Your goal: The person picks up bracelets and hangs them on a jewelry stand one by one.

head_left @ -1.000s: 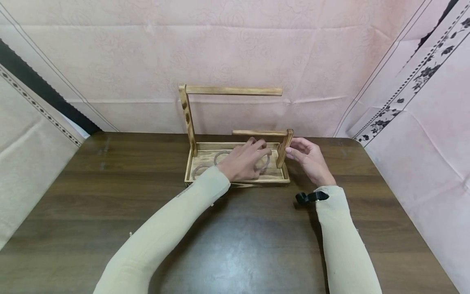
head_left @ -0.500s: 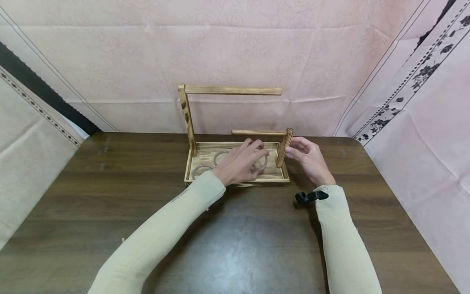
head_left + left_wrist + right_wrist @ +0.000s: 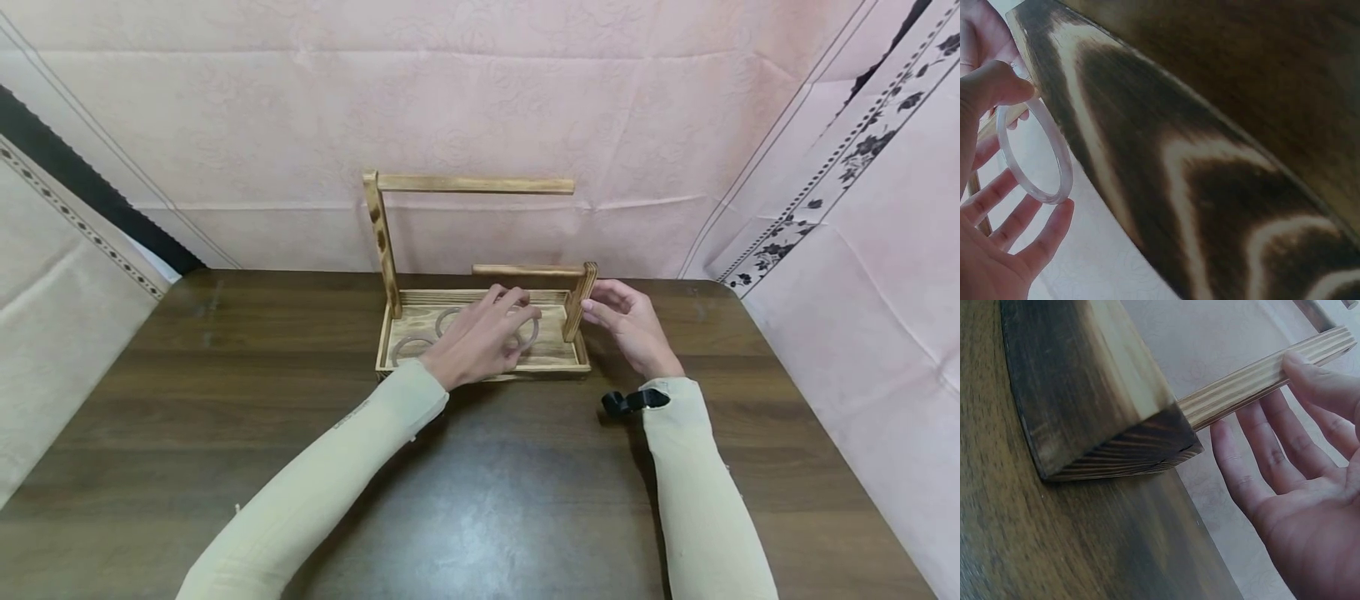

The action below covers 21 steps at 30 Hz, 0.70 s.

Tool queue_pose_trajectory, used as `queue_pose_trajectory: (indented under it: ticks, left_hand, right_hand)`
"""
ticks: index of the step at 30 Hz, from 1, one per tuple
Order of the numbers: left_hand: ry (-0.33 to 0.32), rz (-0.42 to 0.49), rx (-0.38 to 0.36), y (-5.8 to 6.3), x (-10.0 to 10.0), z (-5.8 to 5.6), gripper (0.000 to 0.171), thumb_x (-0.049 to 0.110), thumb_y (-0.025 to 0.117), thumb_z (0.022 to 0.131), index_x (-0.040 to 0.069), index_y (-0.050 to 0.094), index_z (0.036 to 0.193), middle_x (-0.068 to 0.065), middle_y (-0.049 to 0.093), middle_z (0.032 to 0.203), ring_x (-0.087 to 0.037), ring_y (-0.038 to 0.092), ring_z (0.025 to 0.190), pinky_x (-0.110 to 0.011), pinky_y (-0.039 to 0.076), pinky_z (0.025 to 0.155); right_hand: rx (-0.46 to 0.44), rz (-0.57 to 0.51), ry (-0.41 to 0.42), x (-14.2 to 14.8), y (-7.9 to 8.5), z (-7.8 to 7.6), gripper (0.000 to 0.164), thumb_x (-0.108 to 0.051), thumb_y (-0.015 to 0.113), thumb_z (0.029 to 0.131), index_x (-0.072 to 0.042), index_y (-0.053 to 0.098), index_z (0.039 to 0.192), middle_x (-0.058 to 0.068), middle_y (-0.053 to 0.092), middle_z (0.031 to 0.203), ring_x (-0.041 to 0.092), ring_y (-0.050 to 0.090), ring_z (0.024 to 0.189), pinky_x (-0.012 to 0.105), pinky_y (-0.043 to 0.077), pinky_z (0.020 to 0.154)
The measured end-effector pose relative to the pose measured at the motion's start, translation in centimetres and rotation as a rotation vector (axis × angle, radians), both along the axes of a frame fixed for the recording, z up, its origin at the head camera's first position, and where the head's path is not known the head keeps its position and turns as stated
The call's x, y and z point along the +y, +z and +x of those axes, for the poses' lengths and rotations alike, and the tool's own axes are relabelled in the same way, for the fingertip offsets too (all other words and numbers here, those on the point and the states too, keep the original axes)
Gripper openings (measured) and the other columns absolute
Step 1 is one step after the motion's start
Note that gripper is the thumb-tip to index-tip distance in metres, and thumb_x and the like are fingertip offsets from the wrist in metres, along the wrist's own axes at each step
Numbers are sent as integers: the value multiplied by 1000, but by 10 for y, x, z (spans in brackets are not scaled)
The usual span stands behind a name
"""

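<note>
A wooden stand has a shallow tray point(image 3: 555, 368) at its base. My left hand point(image 3: 474, 340) is over the tray, pinching a translucent bangle point(image 3: 1065, 167) between thumb and fingertips; in the left wrist view the bangle is tilted on edge. Two more bangles lie in the tray's left part: a front bangle point(image 3: 412, 338) and a back bangle point(image 3: 441, 320), both partly covered by my hand. On the right, my right hand point(image 3: 636, 329) holds the stand's short post point(image 3: 580, 304), thumb on one side and fingers on the other, also seen in the right wrist view.
A tall post point(image 3: 384, 242) at the tray's left carries a long upper bar point(image 3: 476, 184); a short lower bar point(image 3: 528, 270) juts left from the short post. The brown table point(image 3: 480, 500) ends just behind the stand, against a pink cloth point(image 3: 300, 125).
My left hand has slid a little to the left over the tray, carrying the bangle away from the short post. The right hand stays on the post.
</note>
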<state>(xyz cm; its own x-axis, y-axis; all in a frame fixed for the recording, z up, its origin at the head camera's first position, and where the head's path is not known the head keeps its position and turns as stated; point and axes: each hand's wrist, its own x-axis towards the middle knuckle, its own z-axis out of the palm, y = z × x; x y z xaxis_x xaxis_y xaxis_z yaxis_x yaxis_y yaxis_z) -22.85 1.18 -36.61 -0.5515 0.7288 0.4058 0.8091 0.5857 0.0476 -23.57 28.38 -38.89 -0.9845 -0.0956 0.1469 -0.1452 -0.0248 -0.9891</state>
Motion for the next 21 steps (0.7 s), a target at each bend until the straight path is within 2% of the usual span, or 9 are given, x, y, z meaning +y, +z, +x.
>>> queue_pose_trajectory:
  ticks: [5, 13, 17, 21]
  left_hand:
    - [-2, 22, 1, -2, -2, 3, 49, 19, 81, 80, 18, 63, 126, -7, 56, 138, -26, 55, 117, -30, 59, 74]
    - [26, 29, 4, -3, -11, 8, 52, 19, 81, 80, 21, 62, 128, -6, 54, 140, -26, 54, 118, -26, 56, 58]
    - [53, 37, 28, -3, -15, 10, 52, 21, 81, 80, 21, 62, 129, -5, 54, 141, -25, 53, 120, -26, 54, 54]
    - [46, 68, 56, -3, -18, 11, 51, 21, 80, 82, 19, 62, 129, -5, 55, 141, -25, 53, 120, -26, 54, 55]
  right_hand:
    - [-1, -7, 6, 0, 1, 1, 28, -7, 70, 96, -3, 61, 122, 0, 67, 110, 10, 68, 101, 25, 58, 92]
    - [5, -12, 6, 0, -1, 0, 26, -5, 69, 96, -4, 61, 121, 0, 67, 110, 9, 68, 100, 27, 59, 93]
    - [6, 0, 3, -1, -1, 0, 25, -6, 69, 96, -5, 61, 120, -1, 67, 110, 9, 67, 101, 28, 58, 94]
    - [-2, 11, -4, 0, -1, 0, 26, -7, 70, 96, -5, 61, 121, -1, 66, 110, 9, 67, 102, 28, 58, 94]
